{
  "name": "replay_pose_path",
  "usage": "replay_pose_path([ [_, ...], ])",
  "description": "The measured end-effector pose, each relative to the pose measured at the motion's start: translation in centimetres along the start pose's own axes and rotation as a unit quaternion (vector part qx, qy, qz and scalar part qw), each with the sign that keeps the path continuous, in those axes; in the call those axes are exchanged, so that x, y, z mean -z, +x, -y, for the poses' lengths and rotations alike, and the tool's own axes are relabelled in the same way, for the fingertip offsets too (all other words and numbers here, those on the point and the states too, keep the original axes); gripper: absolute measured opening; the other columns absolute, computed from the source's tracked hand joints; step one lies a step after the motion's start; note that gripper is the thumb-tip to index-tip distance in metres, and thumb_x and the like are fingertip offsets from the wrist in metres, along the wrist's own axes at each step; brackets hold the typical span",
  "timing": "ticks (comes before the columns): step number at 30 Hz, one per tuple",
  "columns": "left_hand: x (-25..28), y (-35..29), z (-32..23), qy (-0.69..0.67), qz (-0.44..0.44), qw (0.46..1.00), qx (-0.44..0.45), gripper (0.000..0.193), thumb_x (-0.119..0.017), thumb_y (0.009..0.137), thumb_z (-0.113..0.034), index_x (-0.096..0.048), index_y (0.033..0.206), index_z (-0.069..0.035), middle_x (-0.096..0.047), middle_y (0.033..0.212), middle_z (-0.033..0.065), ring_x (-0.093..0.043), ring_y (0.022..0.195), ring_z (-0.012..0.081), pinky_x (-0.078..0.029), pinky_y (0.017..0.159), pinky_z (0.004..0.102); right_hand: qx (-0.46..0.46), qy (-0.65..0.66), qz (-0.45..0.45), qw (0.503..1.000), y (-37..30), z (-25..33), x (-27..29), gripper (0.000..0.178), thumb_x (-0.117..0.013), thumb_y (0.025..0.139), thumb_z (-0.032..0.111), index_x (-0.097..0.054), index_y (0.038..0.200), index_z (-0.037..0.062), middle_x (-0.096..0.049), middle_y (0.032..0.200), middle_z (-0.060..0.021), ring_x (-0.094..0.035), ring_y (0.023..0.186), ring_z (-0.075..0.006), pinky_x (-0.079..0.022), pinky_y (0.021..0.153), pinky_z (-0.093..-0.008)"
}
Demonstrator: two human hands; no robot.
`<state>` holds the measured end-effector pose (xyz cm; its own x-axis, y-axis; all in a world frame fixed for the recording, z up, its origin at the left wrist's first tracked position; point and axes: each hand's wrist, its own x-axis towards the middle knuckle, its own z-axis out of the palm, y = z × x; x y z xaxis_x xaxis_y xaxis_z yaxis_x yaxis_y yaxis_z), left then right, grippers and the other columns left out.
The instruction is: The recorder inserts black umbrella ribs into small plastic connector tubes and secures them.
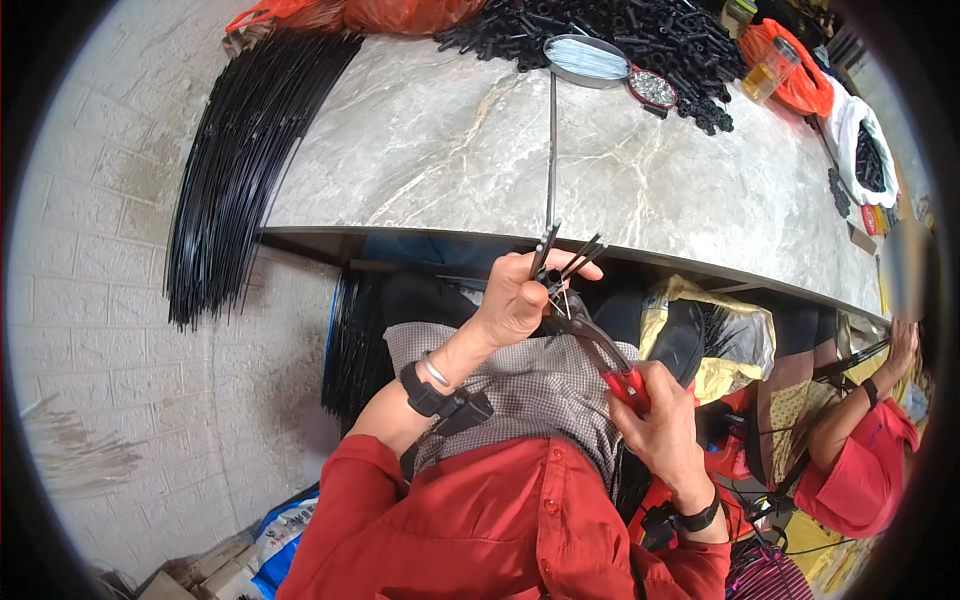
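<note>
My left hand is closed around a small cluster of thin black rods that fan out between its fingers, with a short black tube-like joint among them. One long black rod runs from the cluster up across the table. In my right hand is a pair of pliers with red handles. The jaws meet the cluster just below my left fingers, where a thin pale wire shows. Exactly what the jaws grip is too small to make out. Both hands are above my lap, at the table's front edge.
The marble-patterned table carries a bundle of long black rods hanging over its left end. At the back lie a heap of black tubes, an oval tin of wires and a red dish. A co-worker's arm is at right.
</note>
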<state>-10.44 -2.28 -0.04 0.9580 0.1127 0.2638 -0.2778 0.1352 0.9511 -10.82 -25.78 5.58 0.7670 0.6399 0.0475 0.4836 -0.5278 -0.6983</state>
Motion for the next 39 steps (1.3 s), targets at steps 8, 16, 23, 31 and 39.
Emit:
replay_pose_path([
  [8, -0.3, 0.2, -0.6, -0.028, -0.012, 0.999, 0.024, 0.091, -0.039, 0.071, -0.083, -0.068, 0.095, -0.001, -0.044, 0.063, -0.0064, -0.040, 0.054, 0.0022, -0.029, 0.047, 0.0200, -0.066, 0.121, 0.056, 0.989, 0.3, 0.2, -0.2, 0.044, -0.067, 0.084, 0.008, -0.051, 0.125, 0.0036, -0.064, 0.090, -0.0213, -0.064, 0.074, -0.0377, -0.049, 0.063, -0.0382],
  [16, 0.2, -0.1, -0.3, 0.060, -0.020, 0.997, -0.055, 0.082, -0.037, 0.082, -0.076, -0.067, 0.093, 0.000, -0.060, 0.070, 0.0001, -0.043, 0.053, 0.0046, -0.034, 0.048, 0.0241, -0.013, 0.122, 0.060, 0.991, 0.7, 0.2, -0.6, 0.043, -0.064, 0.088, 0.012, -0.050, 0.129, 0.0071, -0.063, 0.091, -0.0204, -0.063, 0.079, -0.0370, -0.049, 0.065, -0.0396],
  [23, 0.8, -0.4, 0.0, 0.081, -0.009, 0.995, -0.060, 0.079, -0.041, 0.082, -0.073, -0.067, 0.093, 0.001, -0.057, 0.066, -0.0017, -0.040, 0.050, 0.0040, -0.031, 0.045, 0.0230, 0.023, 0.016, 0.023, 0.999, 0.6, 0.4, -0.6, 0.050, -0.067, 0.084, 0.008, -0.049, 0.130, 0.0133, -0.057, 0.081, -0.0146, -0.059, 0.066, -0.0339, -0.046, 0.057, -0.0417],
  [31, 0.6, -0.7, 0.2, 0.080, -0.006, 0.995, -0.066, 0.079, -0.040, 0.083, -0.073, -0.066, 0.090, 0.002, -0.055, 0.063, -0.0017, -0.039, 0.049, 0.0035, -0.030, 0.044, 0.0230, 0.033, 0.005, 0.017, 0.999, 0.4, -0.3, -0.9, 0.034, -0.066, 0.084, 0.008, -0.052, 0.115, 0.0047, -0.062, 0.080, -0.0184, -0.063, 0.068, -0.0372, -0.048, 0.056, -0.0430],
  [39, -0.1, -0.5, -0.8, 0.032, -0.063, 0.997, 0.008, 0.088, -0.034, 0.076, -0.081, -0.065, 0.086, 0.000, -0.046, 0.059, -0.0063, -0.041, 0.052, 0.0018, -0.029, 0.046, 0.0188, -0.051, 0.108, 0.146, 0.982, 0.0, -0.1, -0.2, 0.021, -0.051, 0.095, 0.015, -0.045, 0.107, -0.0018, -0.061, 0.070, -0.0192, -0.062, 0.058, -0.0344, -0.049, 0.050, -0.0389],
])
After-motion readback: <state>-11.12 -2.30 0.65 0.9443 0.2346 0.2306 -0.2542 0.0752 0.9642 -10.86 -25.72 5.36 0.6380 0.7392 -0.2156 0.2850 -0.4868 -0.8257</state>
